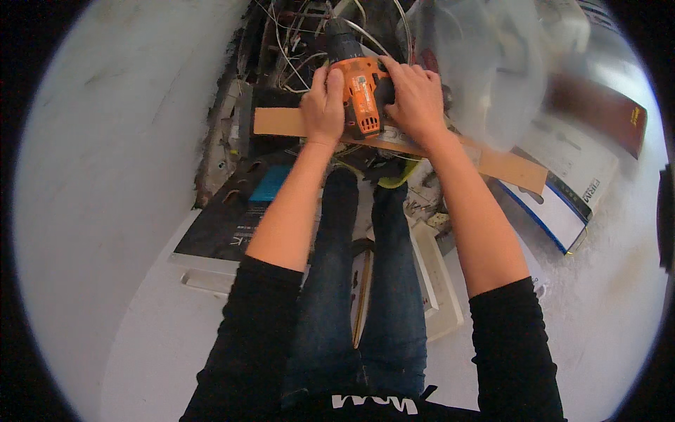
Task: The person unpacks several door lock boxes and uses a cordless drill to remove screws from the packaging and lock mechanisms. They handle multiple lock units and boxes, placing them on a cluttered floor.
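Here — orange drill (360, 95) lengthwise, nose away.

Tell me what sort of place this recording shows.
Probably an indoor renovation or electrical work site: both hands grip an orange cordless drill beside loose wires in a broken wall opening, with boxes on the dusty floor.

Cluttered ahead, open floor at the sides

Loose wires (295, 42) and clear plastic sheeting (485, 63) crowd the space beyond the cardboard strip (281, 121); a black box (225, 225) and white boxes (569, 190) flank the legs, with bare pale floor (105, 176) far left.
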The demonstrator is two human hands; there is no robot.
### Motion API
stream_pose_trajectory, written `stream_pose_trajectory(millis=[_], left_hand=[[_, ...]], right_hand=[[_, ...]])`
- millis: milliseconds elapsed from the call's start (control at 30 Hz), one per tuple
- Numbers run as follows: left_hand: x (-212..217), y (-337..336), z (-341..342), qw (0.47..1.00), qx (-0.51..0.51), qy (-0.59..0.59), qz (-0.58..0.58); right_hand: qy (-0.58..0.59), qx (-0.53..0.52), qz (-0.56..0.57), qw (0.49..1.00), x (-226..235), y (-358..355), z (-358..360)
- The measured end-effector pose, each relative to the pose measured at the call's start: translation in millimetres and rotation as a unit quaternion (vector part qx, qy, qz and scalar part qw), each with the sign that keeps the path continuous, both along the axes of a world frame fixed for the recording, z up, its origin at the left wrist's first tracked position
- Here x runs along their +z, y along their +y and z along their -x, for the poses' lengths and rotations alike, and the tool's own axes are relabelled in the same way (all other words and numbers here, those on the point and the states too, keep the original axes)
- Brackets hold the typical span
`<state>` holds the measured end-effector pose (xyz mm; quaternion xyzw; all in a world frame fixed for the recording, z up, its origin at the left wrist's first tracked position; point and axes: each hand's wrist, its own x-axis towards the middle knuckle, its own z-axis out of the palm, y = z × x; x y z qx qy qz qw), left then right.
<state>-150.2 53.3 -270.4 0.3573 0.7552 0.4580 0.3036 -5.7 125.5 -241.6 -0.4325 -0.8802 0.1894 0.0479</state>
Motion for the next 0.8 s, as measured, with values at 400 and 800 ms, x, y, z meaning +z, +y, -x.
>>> stream_pose_trajectory(millis=[400, 800], left_hand=[[-20, -47, 38, 0.915, -0.152, 0.314, 0.206], [-31, -59, 39, 0.927, -0.127, 0.284, 0.209]], right_hand=[[0.230, -0.307, 0.382, 0.841, 215, -121, -98], [0.056, -0.426, 0.467, 0.773, 236, -209, -103]])
